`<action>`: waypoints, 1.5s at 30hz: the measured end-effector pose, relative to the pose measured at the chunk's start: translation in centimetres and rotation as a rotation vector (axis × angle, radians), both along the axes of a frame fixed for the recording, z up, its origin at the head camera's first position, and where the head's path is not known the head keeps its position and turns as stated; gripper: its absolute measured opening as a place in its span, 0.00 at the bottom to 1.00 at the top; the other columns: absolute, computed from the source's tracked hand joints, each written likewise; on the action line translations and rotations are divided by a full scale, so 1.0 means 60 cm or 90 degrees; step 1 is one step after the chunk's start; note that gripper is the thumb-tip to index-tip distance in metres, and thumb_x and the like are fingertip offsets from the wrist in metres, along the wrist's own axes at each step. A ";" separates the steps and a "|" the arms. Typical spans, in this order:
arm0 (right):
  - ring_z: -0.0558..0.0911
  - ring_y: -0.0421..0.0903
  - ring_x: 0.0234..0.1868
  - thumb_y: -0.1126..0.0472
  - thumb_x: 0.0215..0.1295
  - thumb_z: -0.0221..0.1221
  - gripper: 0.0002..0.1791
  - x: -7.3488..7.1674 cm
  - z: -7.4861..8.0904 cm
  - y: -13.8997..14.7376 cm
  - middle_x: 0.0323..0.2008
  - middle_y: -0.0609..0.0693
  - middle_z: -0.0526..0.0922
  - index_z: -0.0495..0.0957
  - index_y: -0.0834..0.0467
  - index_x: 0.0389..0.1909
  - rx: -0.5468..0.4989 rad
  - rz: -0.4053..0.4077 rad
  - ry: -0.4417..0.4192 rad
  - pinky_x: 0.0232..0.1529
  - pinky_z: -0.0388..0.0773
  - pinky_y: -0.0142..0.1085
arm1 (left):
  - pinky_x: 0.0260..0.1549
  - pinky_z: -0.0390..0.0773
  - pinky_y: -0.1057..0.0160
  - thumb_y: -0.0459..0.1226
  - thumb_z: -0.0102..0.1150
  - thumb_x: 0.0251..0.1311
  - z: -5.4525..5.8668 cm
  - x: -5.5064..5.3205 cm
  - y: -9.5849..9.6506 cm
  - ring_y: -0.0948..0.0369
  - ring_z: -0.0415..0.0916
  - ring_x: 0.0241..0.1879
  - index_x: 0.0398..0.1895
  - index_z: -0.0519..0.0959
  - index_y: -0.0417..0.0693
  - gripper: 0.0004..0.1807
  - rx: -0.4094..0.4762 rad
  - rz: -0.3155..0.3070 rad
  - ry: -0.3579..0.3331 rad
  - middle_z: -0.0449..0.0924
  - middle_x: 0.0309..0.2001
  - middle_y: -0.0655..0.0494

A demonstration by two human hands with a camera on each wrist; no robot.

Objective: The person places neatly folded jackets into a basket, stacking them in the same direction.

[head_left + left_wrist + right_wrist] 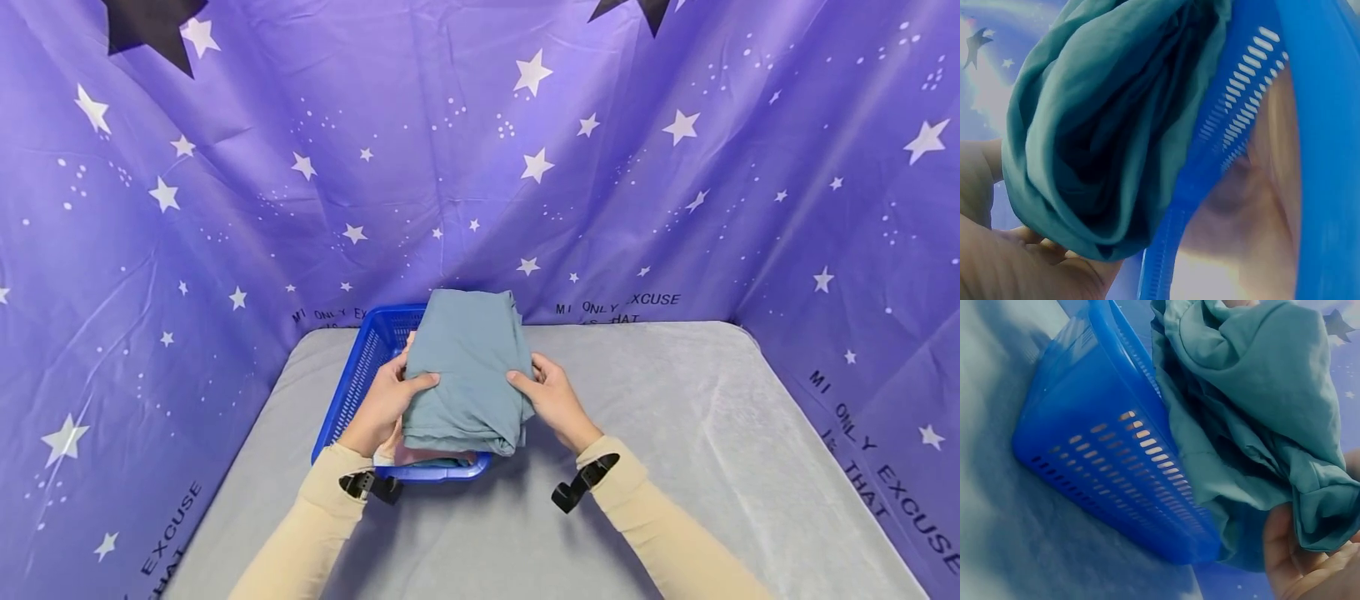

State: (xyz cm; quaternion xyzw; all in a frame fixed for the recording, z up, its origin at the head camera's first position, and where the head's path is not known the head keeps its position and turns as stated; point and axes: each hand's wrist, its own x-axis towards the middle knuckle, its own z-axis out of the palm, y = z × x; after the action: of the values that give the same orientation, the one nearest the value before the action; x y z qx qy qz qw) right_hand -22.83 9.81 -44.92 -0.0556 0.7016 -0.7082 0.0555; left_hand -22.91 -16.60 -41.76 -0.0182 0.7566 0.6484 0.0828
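Note:
A folded grey-green garment (pixel 468 367) is held between both hands over a blue plastic basket (pixel 348 400). On its left side my left hand (pixel 382 400) grips the edge, thumb on top and fingers underneath. My right hand (pixel 555 400) holds the opposite edge the same way. In the left wrist view the cloth (pixel 1104 125) shows its rolled, layered end. The right wrist view has the garment (pixel 1260 406) above the rim, with fingers (pixel 1280 544) beneath a loose fold. Pinkish cloth (pixel 427 455) lies inside the basket, mostly hidden.
The basket stands on the left part of a table with a grey cover (pixel 675 433). Purple star-printed curtains (pixel 480 167) hang behind the table and at both sides. Black straps with small devices (pixel 585 479) sit on the wrists.

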 end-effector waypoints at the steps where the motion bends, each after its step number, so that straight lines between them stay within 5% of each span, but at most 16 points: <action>1: 0.84 0.39 0.40 0.61 0.73 0.59 0.22 -0.001 -0.001 -0.004 0.53 0.64 0.85 0.73 0.65 0.64 -0.003 0.001 -0.003 0.42 0.82 0.31 | 0.50 0.83 0.55 0.35 0.66 0.64 0.000 -0.001 -0.005 0.53 0.80 0.52 0.71 0.72 0.46 0.30 -0.005 -0.002 -0.002 0.76 0.62 0.40; 18: 0.85 0.41 0.41 0.67 0.69 0.60 0.25 -0.021 -0.015 -0.068 0.55 0.65 0.85 0.72 0.65 0.65 0.009 0.028 -0.020 0.46 0.81 0.31 | 0.46 0.81 0.59 0.38 0.64 0.66 -0.002 -0.022 -0.076 0.56 0.78 0.51 0.72 0.68 0.42 0.32 -0.072 -0.026 -0.062 0.74 0.63 0.40; 26: 0.84 0.47 0.51 0.65 0.68 0.60 0.26 -0.021 -0.014 -0.078 0.56 0.62 0.85 0.72 0.65 0.66 0.094 0.032 0.015 0.52 0.81 0.37 | 0.44 0.84 0.56 0.35 0.60 0.68 -0.006 -0.031 -0.092 0.54 0.81 0.48 0.71 0.65 0.36 0.30 -0.141 -0.067 -0.089 0.74 0.62 0.38; 35: 0.77 0.41 0.32 0.66 0.64 0.62 0.18 -0.011 -0.010 -0.072 0.46 0.56 0.81 0.78 0.61 0.55 0.205 0.032 0.062 0.34 0.75 0.32 | 0.65 0.71 0.38 0.35 0.58 0.68 -0.010 -0.036 -0.096 0.39 0.66 0.69 0.77 0.57 0.35 0.37 -0.230 -0.082 -0.119 0.66 0.70 0.33; 41: 0.77 0.43 0.30 0.69 0.62 0.63 0.09 -0.006 -0.011 -0.076 0.38 0.51 0.82 0.80 0.58 0.43 0.287 0.051 0.135 0.32 0.74 0.31 | 0.75 0.55 0.35 0.36 0.58 0.68 -0.004 -0.042 -0.090 0.35 0.45 0.79 0.80 0.40 0.30 0.48 -0.305 -0.098 -0.109 0.45 0.79 0.29; 45: 0.78 0.41 0.32 0.69 0.61 0.64 0.07 -0.002 -0.010 -0.081 0.34 0.48 0.83 0.82 0.56 0.39 0.376 0.059 0.212 0.36 0.76 0.31 | 0.74 0.59 0.38 0.35 0.60 0.65 -0.003 -0.043 -0.082 0.35 0.51 0.77 0.78 0.45 0.25 0.47 -0.364 -0.120 -0.069 0.51 0.77 0.27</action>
State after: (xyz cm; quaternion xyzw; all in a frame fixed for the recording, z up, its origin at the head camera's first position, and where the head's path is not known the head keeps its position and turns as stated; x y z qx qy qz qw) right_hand -22.94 4.96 -45.52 -0.1837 0.8727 -0.4521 -0.0141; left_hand -25.50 -21.54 -41.97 -0.0052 0.9014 0.3966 0.1740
